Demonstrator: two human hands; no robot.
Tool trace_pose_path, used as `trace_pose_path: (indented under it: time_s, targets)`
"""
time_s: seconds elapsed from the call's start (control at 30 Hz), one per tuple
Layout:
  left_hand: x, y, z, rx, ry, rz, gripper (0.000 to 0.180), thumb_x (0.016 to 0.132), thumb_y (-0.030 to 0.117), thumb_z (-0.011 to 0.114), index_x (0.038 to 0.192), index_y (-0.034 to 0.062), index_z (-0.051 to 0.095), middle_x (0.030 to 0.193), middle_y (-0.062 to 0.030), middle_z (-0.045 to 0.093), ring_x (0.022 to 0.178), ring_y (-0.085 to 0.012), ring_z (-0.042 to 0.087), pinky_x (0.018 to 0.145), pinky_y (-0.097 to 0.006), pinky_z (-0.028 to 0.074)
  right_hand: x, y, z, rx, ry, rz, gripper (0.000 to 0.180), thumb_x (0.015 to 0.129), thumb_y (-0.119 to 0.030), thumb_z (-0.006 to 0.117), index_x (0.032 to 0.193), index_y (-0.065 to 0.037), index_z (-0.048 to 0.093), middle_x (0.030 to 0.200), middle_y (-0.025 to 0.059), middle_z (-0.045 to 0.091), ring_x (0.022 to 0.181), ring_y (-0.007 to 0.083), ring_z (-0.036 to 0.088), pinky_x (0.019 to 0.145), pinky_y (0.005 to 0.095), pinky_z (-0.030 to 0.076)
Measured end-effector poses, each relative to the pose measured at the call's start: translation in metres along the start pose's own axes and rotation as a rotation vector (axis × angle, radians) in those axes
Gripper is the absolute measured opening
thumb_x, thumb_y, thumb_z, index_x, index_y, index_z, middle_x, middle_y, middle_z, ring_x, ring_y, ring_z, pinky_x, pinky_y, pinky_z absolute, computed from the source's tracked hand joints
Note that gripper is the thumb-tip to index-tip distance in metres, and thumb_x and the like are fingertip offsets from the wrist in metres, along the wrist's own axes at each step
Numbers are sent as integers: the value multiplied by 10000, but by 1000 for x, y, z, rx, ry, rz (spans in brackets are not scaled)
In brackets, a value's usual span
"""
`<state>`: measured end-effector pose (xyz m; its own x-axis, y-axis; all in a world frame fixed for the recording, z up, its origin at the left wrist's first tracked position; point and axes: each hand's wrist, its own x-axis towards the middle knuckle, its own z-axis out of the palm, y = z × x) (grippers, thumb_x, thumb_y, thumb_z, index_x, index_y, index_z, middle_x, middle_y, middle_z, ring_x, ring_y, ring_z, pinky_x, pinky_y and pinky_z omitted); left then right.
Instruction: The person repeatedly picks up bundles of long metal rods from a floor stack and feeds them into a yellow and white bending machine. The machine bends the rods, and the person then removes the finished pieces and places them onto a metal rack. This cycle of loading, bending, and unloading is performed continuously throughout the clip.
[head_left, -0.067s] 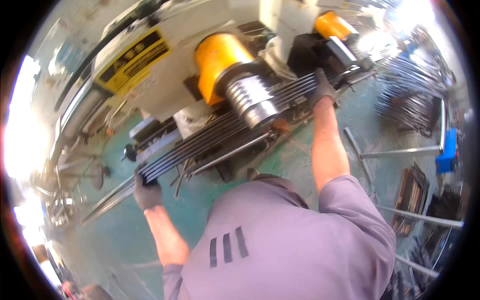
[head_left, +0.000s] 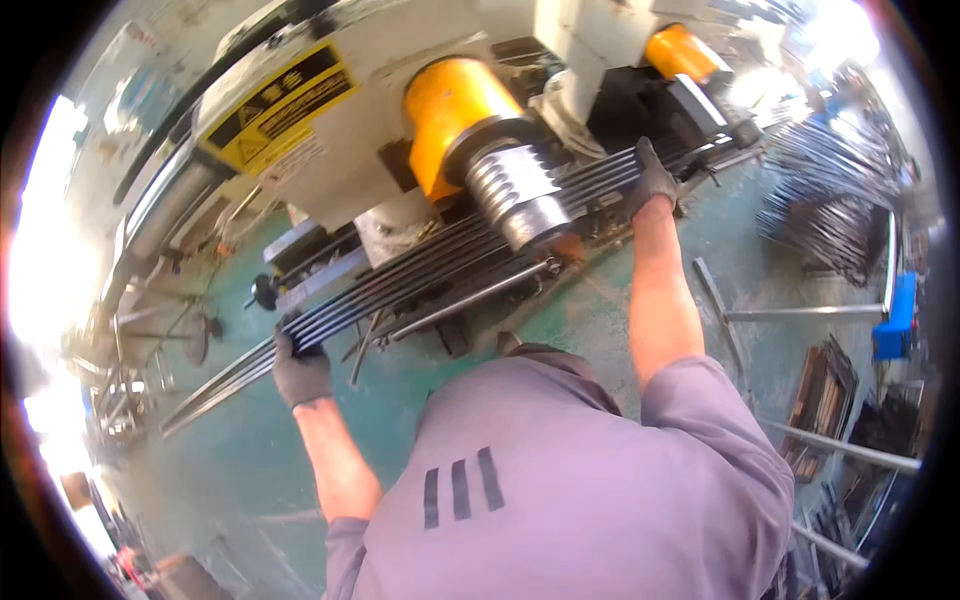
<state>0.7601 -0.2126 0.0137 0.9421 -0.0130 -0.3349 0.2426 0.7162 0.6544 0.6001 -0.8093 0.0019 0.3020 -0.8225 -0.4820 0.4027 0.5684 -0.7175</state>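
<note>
Several long, dark metal tubes (head_left: 408, 271) lie side by side, slanting from lower left to upper right across a machine. Near their left end my left hand (head_left: 302, 374), in a grey glove, is closed around them, with the tube ends sticking out beyond it. My right hand (head_left: 654, 184), gloved the same way, grips the tubes farther up at the right, thumb on top. Between my hands a yellow cylinder (head_left: 462, 98) with a ribbed silver metal end (head_left: 514, 194) hangs over the tubes and hides part of them.
A second yellow cylinder (head_left: 684, 50) stands at the far right of the machine. A yellow and black warning label (head_left: 280, 105) is on its white body. At right are a heap of metal pieces (head_left: 830, 195), a metal frame (head_left: 805, 312) and a blue block (head_left: 895, 318).
The view has shifted slightly, so the machine sits a little farther right in it. Both hands keep their hold on the tubes.
</note>
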Motion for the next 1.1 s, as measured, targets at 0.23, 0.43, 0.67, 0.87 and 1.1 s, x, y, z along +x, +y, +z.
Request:
trace_pose_path:
  time_s: [0.23, 0.43, 0.67, 0.87, 1.1]
  targets:
    - [-34, -25, 47, -37, 118, -17, 293, 1008, 178, 520, 1187, -43, 592, 1172, -158, 655, 1134, -286, 604, 1054, -406, 455, -118, 47, 46, 10, -187, 122, 233, 855, -160, 757, 1007, -8, 668, 914, 81, 694, 786, 250, 670, 766, 396, 550]
    - [-43, -23, 25, -129, -40, -100, 360, 1007, 248, 529, 1221, -42, 538, 1251, -169, 600, 1208, -316, 539, 1107, -478, 374, -44, 48, 14, -11, -199, 34, 208, 884, -158, 715, 1048, -37, 676, 937, 62, 697, 862, 218, 661, 809, 367, 534]
    - [-16, 49, -27, -262, 130, 28, 403, 1030, 330, 448, 1207, -23, 527, 1255, -196, 586, 1206, -375, 523, 1098, -540, 361, -10, -11, -2, -261, -156, 292, 593, 909, -567, 537, 1280, -108, 599, 1282, 69, 624, 1197, 291, 567, 1077, 494, 376]
    - [14, 143, -98, -236, 324, 260, 320, 1026, 310, 474, 1121, 18, 565, 1089, -149, 634, 1049, -338, 604, 958, -525, 476, -42, -6, -28, -275, -48, -169, 804, 948, -662, 379, 1475, -55, 380, 1518, 121, 393, 1407, 258, 346, 1192, 414, 217]
    - [98, 277, -239, -224, 490, 434, 271, 1003, 339, 520, 1039, 92, 627, 961, -64, 669, 903, -246, 653, 805, -449, 546, -67, 60, -208, -537, 431, 50, 652, 916, -589, 559, 1248, -28, 576, 1077, 84, 677, 849, 163, 609, 740, 277, 508]
